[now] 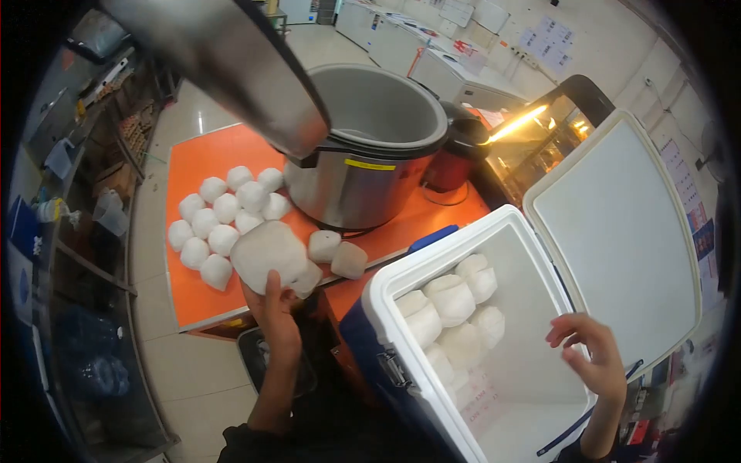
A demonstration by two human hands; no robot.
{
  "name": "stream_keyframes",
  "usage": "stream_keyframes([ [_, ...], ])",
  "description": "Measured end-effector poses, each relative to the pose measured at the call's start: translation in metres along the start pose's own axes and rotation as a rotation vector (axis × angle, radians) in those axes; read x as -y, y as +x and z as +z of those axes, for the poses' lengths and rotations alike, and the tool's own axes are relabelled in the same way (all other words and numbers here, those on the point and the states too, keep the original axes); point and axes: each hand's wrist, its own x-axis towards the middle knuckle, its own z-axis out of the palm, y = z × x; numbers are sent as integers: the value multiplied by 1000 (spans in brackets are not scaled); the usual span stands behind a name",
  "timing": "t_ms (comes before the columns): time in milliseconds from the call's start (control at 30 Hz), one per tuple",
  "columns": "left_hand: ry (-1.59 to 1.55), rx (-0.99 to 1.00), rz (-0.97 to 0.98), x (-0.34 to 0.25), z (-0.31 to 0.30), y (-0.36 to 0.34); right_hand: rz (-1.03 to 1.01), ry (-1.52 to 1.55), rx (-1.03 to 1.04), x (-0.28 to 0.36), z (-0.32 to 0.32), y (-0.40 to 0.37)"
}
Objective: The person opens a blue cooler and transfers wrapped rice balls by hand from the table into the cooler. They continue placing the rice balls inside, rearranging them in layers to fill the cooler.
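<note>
My left hand point(272, 309) grips a white, rounded wrapped packet point(268, 251) from below, with the thumb on its near side. Around it on the orange table point(189, 158) lie more such packets point(204, 222), clustered to the left, some of them stacked. A few greyer packets point(349, 260) lie to the right of that hand. My right hand point(594, 355) hovers over the right side of a blue and white cooler box point(463, 258), fingers bent and apart, holding nothing. Several white packets point(450, 301) are piled inside the box, toward its far left side.
A large steel cooker pot point(359, 181) stands on the table; its raised lid point(231, 69) fills the upper left. The cooler lid point(617, 239) is swung open to the right. Behind are a lit glass display case point(540, 143) and white chest freezers point(463, 81). Shelves point(85, 201) line the left.
</note>
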Motion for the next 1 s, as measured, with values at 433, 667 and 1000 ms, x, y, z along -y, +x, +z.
stream_keyframes([
  [433, 816, 661, -145, 184, -61, 98, 519, -642, 829, -249, 31, -43],
  [667, 1115, 807, 9, 184, -34, 88, 643, -417, 957, -334, 94, -72],
  [1000, 1225, 864, 86, 206, -18, 88, 1003, 283, 1213, -302, 139, -97],
])
